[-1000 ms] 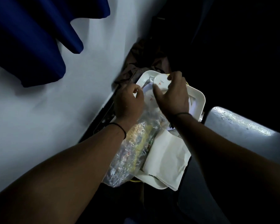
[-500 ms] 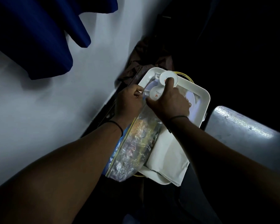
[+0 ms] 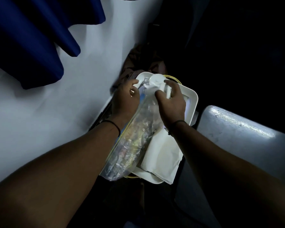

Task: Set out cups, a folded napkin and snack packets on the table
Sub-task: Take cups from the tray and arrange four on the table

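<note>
A white tray [image 3: 193, 99] sits low between a pale wall and a grey seat. Across its left side lies a clear zip bag of snack packets [image 3: 132, 146]. My left hand [image 3: 124, 100] pinches the bag's top edge. A folded white napkin [image 3: 162, 156] rests on the near right of the tray. White cups [image 3: 156, 79] lie on their side at the far end, round end up. My right hand [image 3: 172, 102] grips them, thumb and fingers wrapped around their sides. The tray's middle is hidden by both hands.
A pale wall [image 3: 39, 116] runs along the left, with a dark blue cloth [image 3: 31, 38] hanging over it. A grey seat [image 3: 237, 139] is at the right. Brown fabric [image 3: 138, 63] and a yellow cord [image 3: 175, 79] lie behind the tray. Beyond is dark.
My right hand has shifted from covering the cups to gripping their sides, so their round end now shows. The snack bag has turned more edge-on under my left hand.
</note>
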